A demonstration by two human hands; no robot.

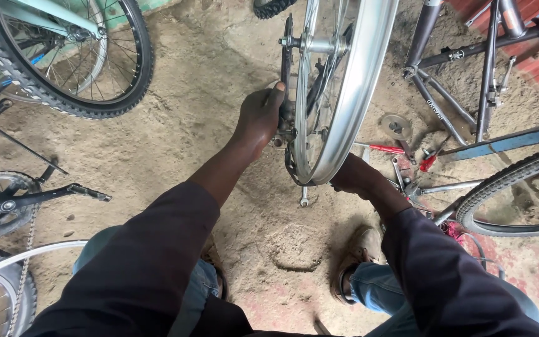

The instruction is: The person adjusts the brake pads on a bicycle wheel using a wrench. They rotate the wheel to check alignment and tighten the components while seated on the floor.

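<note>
A bare silver bicycle wheel stands upright in front of me, its rim without a tyre. My left hand is closed around the dark sprocket and axle part on the wheel's left side. My right hand grips the lower edge of the rim from the right, partly hidden behind it. A small spanner lies on the dirt just below the wheel.
A tyred bicycle wheel stands at the top left; a crank, chainring and pedal are at the left. Red-handled tools and a disc lie to the right, beside a bicycle frame and tyre. My sandalled feet rest on sandy ground.
</note>
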